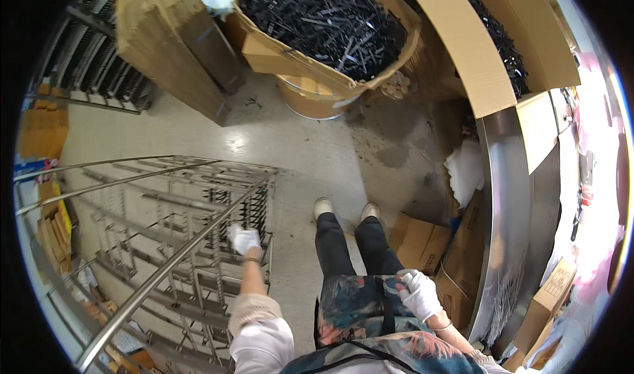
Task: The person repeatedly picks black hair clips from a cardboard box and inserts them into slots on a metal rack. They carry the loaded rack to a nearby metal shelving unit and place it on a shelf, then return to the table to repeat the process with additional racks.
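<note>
My left hand (245, 239), in a white glove, reaches to the near end of a metal rack (178, 238). It is beside a stack of dark rods or hooks (254, 210) within the rack's frame. Its fingers are blurred, and whether they grip anything does not show. In front of my patterned apron (356, 308), my right hand (420, 296) is also gloved in white. Its fingers are curled inward; what they hold, if anything, is hidden.
Ahead stands a round drum (317, 100) topped by a carton heaped with thin black pieces (323, 20). Flattened cardboard (165, 50) leans beside it. An open carton (489, 57) and a metal-sided bench (505, 195) are at right. A closed box (419, 238) sits near my feet.
</note>
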`<move>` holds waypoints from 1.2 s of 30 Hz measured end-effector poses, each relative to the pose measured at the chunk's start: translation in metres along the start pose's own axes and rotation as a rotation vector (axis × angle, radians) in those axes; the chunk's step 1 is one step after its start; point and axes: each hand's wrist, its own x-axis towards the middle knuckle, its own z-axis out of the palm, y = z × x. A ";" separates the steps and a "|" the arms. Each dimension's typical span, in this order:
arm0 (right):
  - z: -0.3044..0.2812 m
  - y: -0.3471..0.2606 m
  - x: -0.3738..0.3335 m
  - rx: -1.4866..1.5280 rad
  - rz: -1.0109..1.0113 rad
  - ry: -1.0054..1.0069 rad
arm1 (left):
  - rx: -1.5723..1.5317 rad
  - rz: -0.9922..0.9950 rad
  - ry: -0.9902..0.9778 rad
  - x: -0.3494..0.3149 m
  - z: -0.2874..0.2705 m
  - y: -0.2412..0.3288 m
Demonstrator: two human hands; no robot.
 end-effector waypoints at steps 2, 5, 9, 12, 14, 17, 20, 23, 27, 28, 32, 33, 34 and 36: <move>0.013 0.016 -0.005 -0.034 0.039 -0.082 | -0.018 -0.131 -0.277 0.038 0.060 -0.033; 0.022 0.036 -0.010 -0.070 0.124 -0.155 | -0.591 -0.363 -0.667 0.075 0.101 -0.057; 0.019 0.056 -0.013 -0.080 0.153 -0.171 | -0.823 -0.523 -0.410 0.045 0.082 -0.031; 0.012 0.067 -0.017 -0.029 0.163 -0.154 | -0.465 -0.225 -0.363 -0.001 0.051 0.015; 0.006 0.072 -0.020 -0.036 0.096 -0.126 | -0.368 -0.157 -0.289 -0.039 0.030 0.053; -0.008 0.077 -0.025 -0.032 -0.041 -0.046 | -0.557 -0.196 -0.398 -0.090 -0.016 0.105; -0.030 0.076 -0.027 0.043 -0.147 0.039 | -0.494 0.168 -0.301 -0.145 -0.089 0.142; -0.069 0.074 -0.032 0.171 -0.156 0.102 | -0.657 0.393 -0.155 -0.202 -0.191 0.175; -0.152 0.080 -0.064 0.596 -0.141 0.232 | -0.819 0.633 0.177 -0.269 -0.348 0.223; -0.175 0.081 -0.074 0.743 -0.185 0.258 | -0.755 0.788 0.400 -0.281 -0.386 0.240; -0.266 0.101 -0.131 0.913 -0.240 0.500 | -0.660 1.194 0.844 -0.324 -0.513 0.309; -0.285 0.110 -0.147 0.981 -0.209 0.546 | -0.622 1.281 0.940 -0.335 -0.537 0.327; -0.301 0.114 -0.159 1.196 -0.274 0.571 | -0.659 1.365 1.040 -0.343 -0.558 0.351; -0.321 0.124 -0.187 1.319 -0.344 0.843 | -0.695 1.541 1.238 -0.358 -0.592 0.403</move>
